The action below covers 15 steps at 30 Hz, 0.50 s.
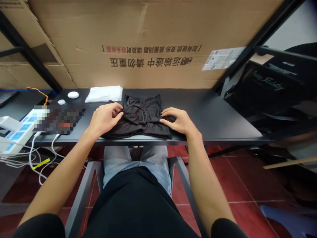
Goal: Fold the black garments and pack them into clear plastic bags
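A crumpled black sleeveless top (141, 115) lies on the black desk (210, 115), close to its front edge. My left hand (105, 119) is on the top's left side, with thumb and fingers pinching a thin strap. My right hand (177, 121) rests on the right side of the top, its fingers spread over the fabric. No other hands are in view.
A stack of white sheets (104, 94) and a white oval object (73, 95) lie behind, beside a pixelated mat (61, 119). A white power strip (17, 132) with cables sits at left. Large cardboard (148, 33) stands behind the desk; a black printed bag (262, 86) stands at right.
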Available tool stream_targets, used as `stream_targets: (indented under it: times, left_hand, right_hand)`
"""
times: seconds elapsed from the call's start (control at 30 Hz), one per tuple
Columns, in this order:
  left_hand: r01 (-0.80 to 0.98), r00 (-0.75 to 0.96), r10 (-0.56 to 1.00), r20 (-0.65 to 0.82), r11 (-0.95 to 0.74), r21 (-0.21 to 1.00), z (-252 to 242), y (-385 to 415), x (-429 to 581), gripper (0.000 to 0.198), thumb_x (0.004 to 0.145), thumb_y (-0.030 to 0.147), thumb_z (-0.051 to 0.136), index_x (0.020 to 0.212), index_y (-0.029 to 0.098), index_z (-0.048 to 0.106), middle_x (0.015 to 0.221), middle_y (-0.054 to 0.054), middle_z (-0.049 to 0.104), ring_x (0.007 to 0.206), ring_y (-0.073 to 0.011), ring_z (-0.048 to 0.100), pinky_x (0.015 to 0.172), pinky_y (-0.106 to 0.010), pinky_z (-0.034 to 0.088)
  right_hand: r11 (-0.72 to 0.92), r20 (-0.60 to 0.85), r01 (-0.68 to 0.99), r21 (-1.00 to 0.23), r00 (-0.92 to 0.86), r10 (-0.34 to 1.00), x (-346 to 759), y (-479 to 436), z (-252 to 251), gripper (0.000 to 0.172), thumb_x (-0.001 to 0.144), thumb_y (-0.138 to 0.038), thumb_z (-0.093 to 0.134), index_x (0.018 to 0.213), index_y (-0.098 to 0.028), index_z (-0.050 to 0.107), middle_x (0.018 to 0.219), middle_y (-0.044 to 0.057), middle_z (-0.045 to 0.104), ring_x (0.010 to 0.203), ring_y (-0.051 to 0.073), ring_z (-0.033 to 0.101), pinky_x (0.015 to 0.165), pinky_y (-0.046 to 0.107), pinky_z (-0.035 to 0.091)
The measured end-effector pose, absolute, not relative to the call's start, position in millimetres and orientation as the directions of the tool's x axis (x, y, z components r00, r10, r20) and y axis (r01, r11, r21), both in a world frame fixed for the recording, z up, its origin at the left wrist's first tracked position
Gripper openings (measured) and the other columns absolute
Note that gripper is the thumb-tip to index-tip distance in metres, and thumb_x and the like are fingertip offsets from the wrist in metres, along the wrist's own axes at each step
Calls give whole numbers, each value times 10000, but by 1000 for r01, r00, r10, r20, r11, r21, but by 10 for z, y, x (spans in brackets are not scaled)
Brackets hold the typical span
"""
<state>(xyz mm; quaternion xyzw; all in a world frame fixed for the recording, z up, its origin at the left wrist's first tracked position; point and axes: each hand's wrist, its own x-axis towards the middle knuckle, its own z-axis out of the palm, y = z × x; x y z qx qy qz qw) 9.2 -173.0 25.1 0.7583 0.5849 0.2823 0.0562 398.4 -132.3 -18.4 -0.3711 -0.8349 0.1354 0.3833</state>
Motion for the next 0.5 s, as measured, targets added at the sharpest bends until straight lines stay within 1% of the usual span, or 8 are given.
stream_targets:
  times: [0.2, 0.3, 0.4, 0.5]
  left_hand:
    - [865, 148, 923, 356, -295, 405, 200, -1750, 27, 160, 984, 355, 762, 1133, 310, 798, 1086, -8, 872, 913, -239, 809, 904, -388, 638]
    - [882, 134, 918, 373, -282, 377, 223, -1752, 62, 160, 992, 367, 766, 1136, 304, 796, 1140, -17, 863, 946, -254, 802, 925, -404, 635]
    - [890, 160, 895, 416, -314, 332, 295, -1749, 198, 209, 1012, 413, 765, 1180, 290, 791, 1247, -54, 837, 1075, -290, 785, 983, -431, 624]
    - [877, 261, 863, 433, -400, 268, 372, -1744, 431, 318, 991, 494, 817, 1230, 287, 783, 1322, -77, 804, 1276, -334, 724, 1089, -455, 598]
  right_hand:
    - [697, 546, 511, -504, -437, 715, 3993, -1305, -201, 243, 989, -540, 864, 1011, -297, 855, 1189, 83, 881, 1097, 343, 844, 1068, 547, 666]
    - [690, 539, 517, -507, -435, 722, 3995, -1307, -206, 252, 988, -552, 863, 1016, -302, 855, 1192, 80, 882, 1106, 346, 843, 1072, 548, 665]
    - [688, 537, 524, -502, -434, 723, 3994, -1314, -204, 260, 990, -559, 860, 1017, -300, 856, 1194, 80, 882, 1108, 344, 841, 1074, 544, 666]
    - [692, 541, 523, -498, -436, 719, 3991, -1319, -201, 258, 993, -559, 859, 1016, -302, 857, 1193, 78, 881, 1105, 341, 841, 1074, 535, 667]
